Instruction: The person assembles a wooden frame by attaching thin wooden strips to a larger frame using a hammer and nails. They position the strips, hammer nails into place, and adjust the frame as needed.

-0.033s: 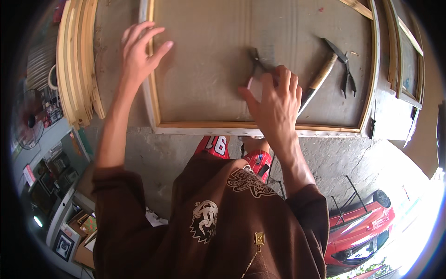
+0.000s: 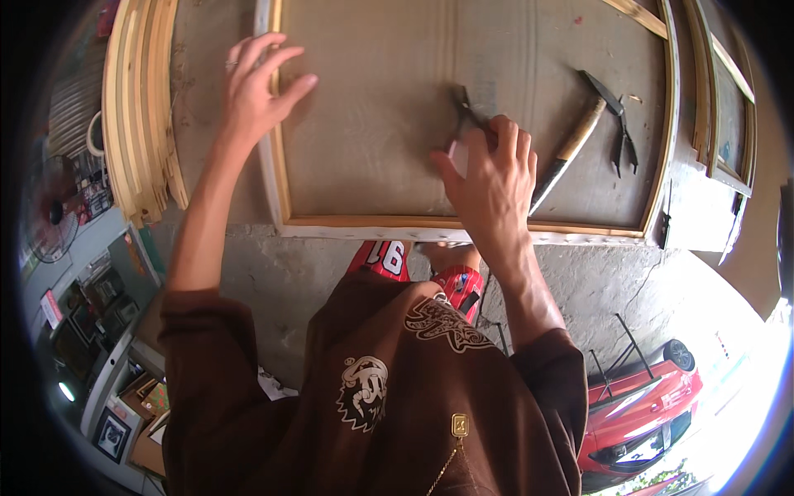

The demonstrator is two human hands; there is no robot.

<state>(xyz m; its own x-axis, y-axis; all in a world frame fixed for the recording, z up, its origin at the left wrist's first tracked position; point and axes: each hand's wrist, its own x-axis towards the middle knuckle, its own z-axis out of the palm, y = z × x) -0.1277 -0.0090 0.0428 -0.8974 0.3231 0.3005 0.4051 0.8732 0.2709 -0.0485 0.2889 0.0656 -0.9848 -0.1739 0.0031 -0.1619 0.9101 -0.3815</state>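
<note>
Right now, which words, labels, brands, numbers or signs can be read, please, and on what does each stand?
Red shorts: large white digits, readable, but I do not copy them here.
Brown shirt: stylised white prints; I cannot tell any words surely.
Gold pendant: its mark is too small to read.
White card at the left: too small to read.
Hammer: no readable text.

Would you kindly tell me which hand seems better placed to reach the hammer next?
Probably the right hand, near the hammer, although it may be holding a dark tool; the left hand is farther away, by the frame's left side.
</note>
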